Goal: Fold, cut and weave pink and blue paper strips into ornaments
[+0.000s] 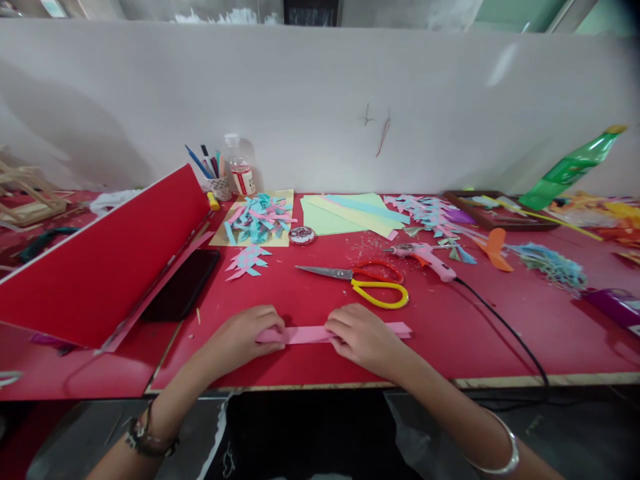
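Observation:
A folded pink paper strip (306, 335) lies crosswise near the front edge of the red table. My left hand (253, 337) pinches its left end between thumb and fingers. Right of the strip's middle, my right hand (357, 339) has its fingers bent and pressed together over the paper; the strip's right end sticks out past it. Scissors (353, 275) with one red and one yellow handle rest just beyond my hands. Farther left lies a small woven piece of pink and blue paper (249, 261).
Beyond are a pile of cut strips (260, 219), coloured paper sheets (340, 217) and a round tin (302, 235). A pink glue gun (425, 257) trails a black cord on the right. At left, a red board (115, 260) leans over a phone (183, 287). A green bottle (565, 173) tilts at right.

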`<state>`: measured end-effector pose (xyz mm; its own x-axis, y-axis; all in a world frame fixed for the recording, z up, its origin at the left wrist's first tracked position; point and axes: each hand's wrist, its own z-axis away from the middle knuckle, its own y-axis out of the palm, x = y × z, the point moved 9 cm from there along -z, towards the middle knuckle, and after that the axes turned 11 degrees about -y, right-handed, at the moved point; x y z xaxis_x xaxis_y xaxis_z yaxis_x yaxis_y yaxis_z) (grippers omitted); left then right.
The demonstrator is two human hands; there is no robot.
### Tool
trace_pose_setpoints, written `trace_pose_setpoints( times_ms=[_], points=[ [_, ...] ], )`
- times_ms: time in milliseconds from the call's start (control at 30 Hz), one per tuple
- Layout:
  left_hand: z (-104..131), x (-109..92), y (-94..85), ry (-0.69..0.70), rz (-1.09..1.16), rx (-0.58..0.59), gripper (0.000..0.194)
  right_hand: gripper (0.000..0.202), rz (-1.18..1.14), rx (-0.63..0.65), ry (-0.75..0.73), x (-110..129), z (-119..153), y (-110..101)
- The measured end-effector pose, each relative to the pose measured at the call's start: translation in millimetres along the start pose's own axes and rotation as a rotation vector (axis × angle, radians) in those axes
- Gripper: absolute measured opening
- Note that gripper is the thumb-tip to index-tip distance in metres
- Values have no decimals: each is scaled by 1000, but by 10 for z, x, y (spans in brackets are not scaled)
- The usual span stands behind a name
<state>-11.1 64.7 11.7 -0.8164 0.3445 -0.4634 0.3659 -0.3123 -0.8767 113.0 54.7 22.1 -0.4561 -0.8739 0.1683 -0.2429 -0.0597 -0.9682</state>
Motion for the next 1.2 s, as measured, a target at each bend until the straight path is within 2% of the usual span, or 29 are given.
trace_pose_setpoints(
  times_ms=[133, 233, 367, 500, 633, 867, 1000, 1100, 1200],
  points=[
    [11, -66, -27, 18, -114, -64, 21, 18, 126, 25, -20, 42, -33, 22],
    [12, -156, -26, 40, -196, -103, 25, 20, 72, 9, -8, 48, -60, -12],
    [-11, -254, 12, 66, -266, -85, 25, 21, 2, -16, 21, 48, -98, -53],
    [-32, -235, 26, 56, -170, -40, 31, 22, 28, -14, 5, 44, -104, -16],
    [-36, -187, -14, 49, -67, -85, 28, 20, 70, 20, -78, 77, -86, 57],
    [-25, -201, 11, 111, -241, -93, 31, 27, 26, 37, -25, 25, -60, -3],
    [14, -184, 18, 121, -302, -127, 41, 33, -37, 40, 11, -14, -29, -39],
    [54, -281, 14, 177, -419, -203, 45, 42, -61, 9, 9, -28, -21, -51],
    [72, -426, 26, 232, -521, -265, 41, 38, -53, -5, -7, -34, -33, -28]
  ],
)
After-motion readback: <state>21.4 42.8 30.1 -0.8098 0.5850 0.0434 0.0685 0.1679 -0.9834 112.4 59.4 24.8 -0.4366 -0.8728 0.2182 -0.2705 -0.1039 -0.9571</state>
